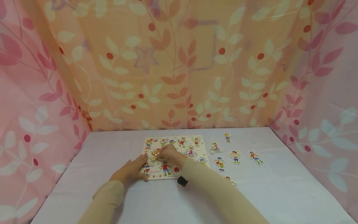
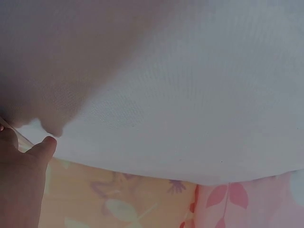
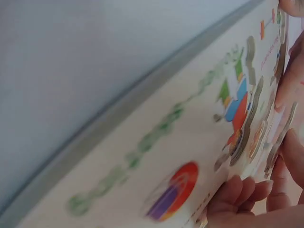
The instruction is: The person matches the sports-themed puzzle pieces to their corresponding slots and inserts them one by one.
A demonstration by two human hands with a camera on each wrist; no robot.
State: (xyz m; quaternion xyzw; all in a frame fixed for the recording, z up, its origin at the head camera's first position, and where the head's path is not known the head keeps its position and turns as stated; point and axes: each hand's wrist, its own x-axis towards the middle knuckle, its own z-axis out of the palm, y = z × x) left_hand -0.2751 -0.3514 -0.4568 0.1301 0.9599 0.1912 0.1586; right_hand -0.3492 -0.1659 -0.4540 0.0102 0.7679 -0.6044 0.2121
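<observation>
A wooden peg puzzle board (image 1: 207, 155), printed with sports figures and words, lies flat on the table. My left hand (image 1: 133, 169) rests at its left edge with fingers stretched over the rim. In the left wrist view only part of that hand (image 2: 28, 166) shows. My right hand (image 1: 170, 154) is over the board's left-middle part. Its thumb and finger pinch a figure-shaped puzzle piece (image 1: 154, 153). In the right wrist view the piece's thin edge (image 3: 281, 140) stands tilted between the fingertips, the other fingers curled close to the board.
Right of the board lie several loose figure pieces, among them a cyclist (image 1: 215, 148), a figure in a red cap (image 1: 235, 157) and one far right (image 1: 255, 157). Another piece (image 1: 230, 180) is partly hidden by my right sleeve. Patterned curtains (image 1: 179, 77) enclose the white table (image 1: 84, 168).
</observation>
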